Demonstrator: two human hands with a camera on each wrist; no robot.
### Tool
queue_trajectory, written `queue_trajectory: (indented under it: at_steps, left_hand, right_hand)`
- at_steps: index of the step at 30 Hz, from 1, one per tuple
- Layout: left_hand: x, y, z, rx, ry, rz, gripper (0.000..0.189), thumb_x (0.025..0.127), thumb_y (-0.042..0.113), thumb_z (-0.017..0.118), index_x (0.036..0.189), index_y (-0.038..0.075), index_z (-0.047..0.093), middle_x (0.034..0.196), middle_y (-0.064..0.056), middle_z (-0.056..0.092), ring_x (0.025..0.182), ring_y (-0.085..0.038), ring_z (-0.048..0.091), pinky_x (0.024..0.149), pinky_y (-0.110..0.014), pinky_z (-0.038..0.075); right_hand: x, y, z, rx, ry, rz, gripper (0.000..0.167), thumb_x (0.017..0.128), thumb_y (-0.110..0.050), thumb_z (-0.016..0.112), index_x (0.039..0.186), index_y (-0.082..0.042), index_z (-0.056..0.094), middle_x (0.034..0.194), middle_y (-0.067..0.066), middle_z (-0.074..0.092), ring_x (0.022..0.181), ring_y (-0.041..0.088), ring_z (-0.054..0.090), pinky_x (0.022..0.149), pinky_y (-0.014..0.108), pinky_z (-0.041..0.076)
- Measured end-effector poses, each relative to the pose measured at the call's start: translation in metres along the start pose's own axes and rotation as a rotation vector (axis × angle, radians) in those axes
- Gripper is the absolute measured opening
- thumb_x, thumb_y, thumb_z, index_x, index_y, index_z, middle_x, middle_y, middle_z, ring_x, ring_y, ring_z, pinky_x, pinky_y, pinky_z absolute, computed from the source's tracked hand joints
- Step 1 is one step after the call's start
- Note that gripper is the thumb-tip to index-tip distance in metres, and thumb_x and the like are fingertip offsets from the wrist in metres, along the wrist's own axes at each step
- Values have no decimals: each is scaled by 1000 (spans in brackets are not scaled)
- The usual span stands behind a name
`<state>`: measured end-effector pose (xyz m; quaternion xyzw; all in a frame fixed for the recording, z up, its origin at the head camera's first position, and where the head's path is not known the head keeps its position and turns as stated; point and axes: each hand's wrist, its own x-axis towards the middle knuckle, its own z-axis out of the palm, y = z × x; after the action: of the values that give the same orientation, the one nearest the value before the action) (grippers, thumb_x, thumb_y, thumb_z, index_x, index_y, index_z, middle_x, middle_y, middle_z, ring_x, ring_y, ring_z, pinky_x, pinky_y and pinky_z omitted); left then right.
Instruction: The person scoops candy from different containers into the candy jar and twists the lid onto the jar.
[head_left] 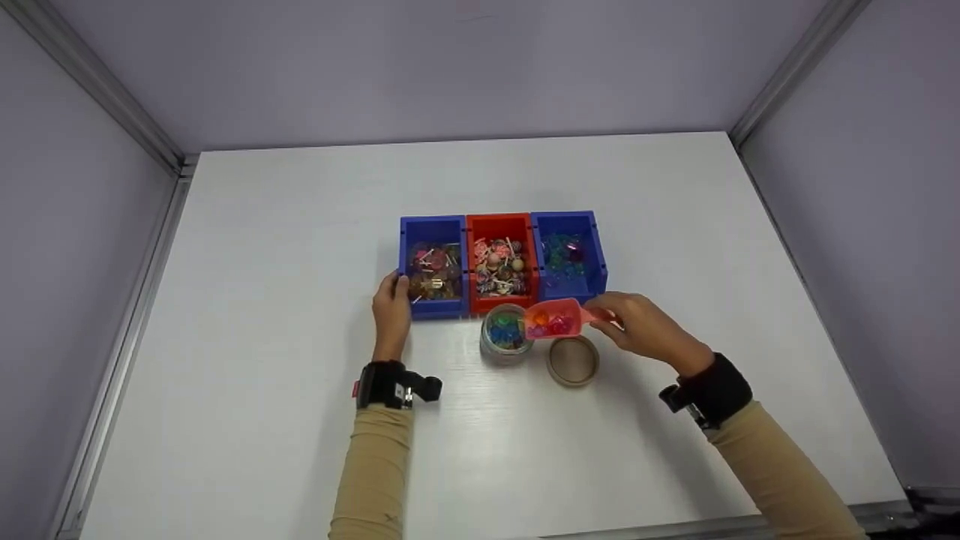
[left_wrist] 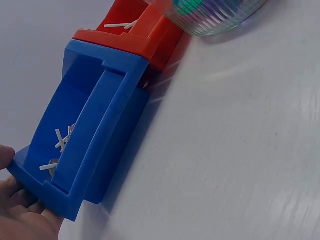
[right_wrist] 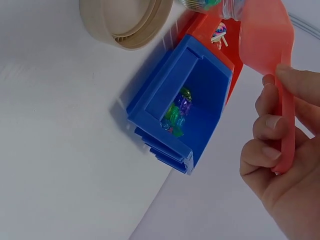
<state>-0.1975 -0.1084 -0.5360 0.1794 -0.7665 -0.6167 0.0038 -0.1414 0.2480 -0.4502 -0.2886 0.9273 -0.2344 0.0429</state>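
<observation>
My right hand (head_left: 637, 324) grips the handle of a pink scoop (right_wrist: 265, 37), thumb on one side and curled fingers on the other. The scoop carries a few orange and pink see-through pieces, and its tip overlaps the mouth of a glass jar (head_left: 507, 352). Green and blue pieces fill much of that ribbed jar. At the left, my left hand (head_left: 391, 315) holds the outer side wall of a blue bin (left_wrist: 95, 135), thumb over the rim and fingers below. Lollipops and wrapped sweets lie in this bin.
A red bin (head_left: 502, 303) of lollipops sits in the middle of the row. Right of it stands a second blue bin (right_wrist: 160, 100) with shiny green, blue and purple pieces. A round beige lid (head_left: 573, 361) lies beside the jar. Walls (head_left: 465, 75) enclose the white table (head_left: 247, 315).
</observation>
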Motion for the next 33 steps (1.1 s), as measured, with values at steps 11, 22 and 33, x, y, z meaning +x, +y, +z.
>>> queue_trajectory:
  at_steps: [11, 22, 33]
  left_hand:
    - [-1, 0, -2, -32, -25, -31, 45, 104, 22, 40, 142, -2, 42, 148, -21, 45, 142, -33, 38, 120, -43, 31]
    - [-2, 2, -1, -20, -15, -3, 43, 103, 19, 42, 139, -5, 45, 144, -23, 48, 139, -34, 42, 118, -43, 34]
    - [0, -1, -1, -18, -14, 8, 43, 103, 20, 42, 139, -4, 45, 144, -23, 48, 139, -34, 42, 118, -43, 34]
  right_hand:
    - [6, -7, -7, -10, -34, 2, 16, 90, -7, 64, 104, 1, 69, 89, 13, 72, 75, 19, 61, 75, 40, 59]
    - [15, -21, -15, -86, -62, -16, 17, 90, -9, 65, 103, 1, 72, 92, 14, 74, 80, 26, 68, 74, 39, 60]
    - [23, -33, -22, -140, -41, -73, 13, 87, -6, 67, 95, 0, 74, 83, 14, 73, 70, 23, 65, 64, 35, 58]
